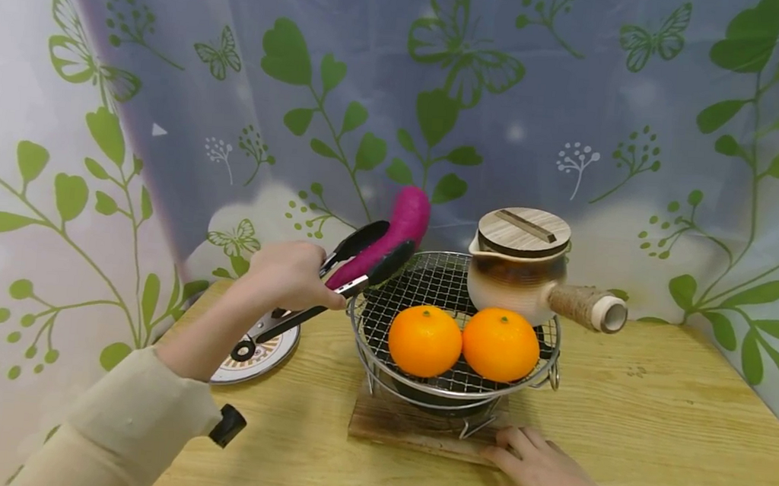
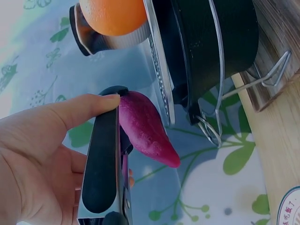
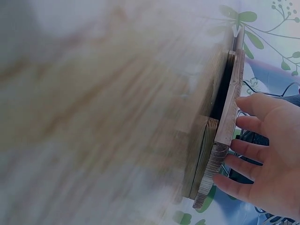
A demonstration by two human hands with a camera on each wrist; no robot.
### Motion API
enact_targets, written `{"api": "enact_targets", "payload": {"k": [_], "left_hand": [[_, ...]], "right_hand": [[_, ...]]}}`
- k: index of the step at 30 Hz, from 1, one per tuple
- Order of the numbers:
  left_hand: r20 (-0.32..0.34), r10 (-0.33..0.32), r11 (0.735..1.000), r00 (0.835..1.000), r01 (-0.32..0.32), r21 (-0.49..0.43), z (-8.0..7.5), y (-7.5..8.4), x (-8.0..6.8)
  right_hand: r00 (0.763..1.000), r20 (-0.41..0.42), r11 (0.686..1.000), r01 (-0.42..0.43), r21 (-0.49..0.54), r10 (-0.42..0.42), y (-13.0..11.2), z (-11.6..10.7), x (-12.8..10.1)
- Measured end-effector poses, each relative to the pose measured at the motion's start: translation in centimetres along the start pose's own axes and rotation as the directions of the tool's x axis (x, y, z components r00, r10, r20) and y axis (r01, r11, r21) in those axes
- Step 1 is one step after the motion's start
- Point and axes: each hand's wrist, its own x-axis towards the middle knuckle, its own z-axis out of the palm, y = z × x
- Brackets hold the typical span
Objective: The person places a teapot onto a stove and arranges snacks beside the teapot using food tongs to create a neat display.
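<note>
My left hand [image 1: 291,275] grips black-and-steel kitchen tongs [image 2: 101,164], thumb on one arm. The tongs' black tips clamp a long purple sweet potato [image 1: 410,218], held tilted in the air by the grill's far left rim. The round wire grill rack [image 1: 421,276] bears two oranges, a left one [image 1: 425,341] and a right one [image 1: 500,345]. My right hand [image 1: 546,476] rests its fingertips against the front right edge of the wooden board [image 1: 409,426] under the grill. In the right wrist view those fingers [image 3: 251,150] are spread and fairly straight.
A clay teapot [image 1: 517,283] with a wooden lid and rope-wrapped side handle stands at the rack's back right. A patterned plate [image 1: 270,359] lies left of the grill, partly behind the tongs. A leaf-printed curtain [image 1: 376,59] bounds the table [image 1: 658,401] behind.
</note>
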Motion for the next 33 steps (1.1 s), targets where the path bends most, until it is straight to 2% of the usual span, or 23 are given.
{"api": "enact_targets", "payload": {"k": [4, 15, 20, 24, 33], "left_hand": [[0.002, 0.018, 1.0, 1.0, -0.018, 0.005, 0.1, 0.5, 0.1], [0.017, 0.048, 0.998, 0.999, -0.047, -0.031, 0.0, 2.1, 0.5], [0.016, 0.053, 0.999, 0.998, -0.053, -0.005, 0.1, 2.7, 0.5], [0.021, 0.061, 0.998, 0.998, -0.062, 0.003, 0.0, 2.9, 0.6], [0.047, 0.074, 0.997, 0.996, -0.074, 0.001, -0.2, 3.2, 0.7]], "right_hand": [[1.0, 0.02, 1.0, -0.005, 0.008, 0.005, 0.1, 0.0, 0.1], [1.0, -0.014, 1.0, 0.016, -0.003, -0.016, 0.0, 0.0, 0.0], [0.999, 0.041, 1.0, -0.001, 0.017, 0.001, 0.2, -0.1, 0.0], [0.999, 0.053, 1.0, -0.006, 0.022, 0.005, 0.1, -0.2, 0.0], [1.0, -0.011, 1.0, 0.013, -0.01, -0.013, 0.0, 0.0, -0.1]]}}
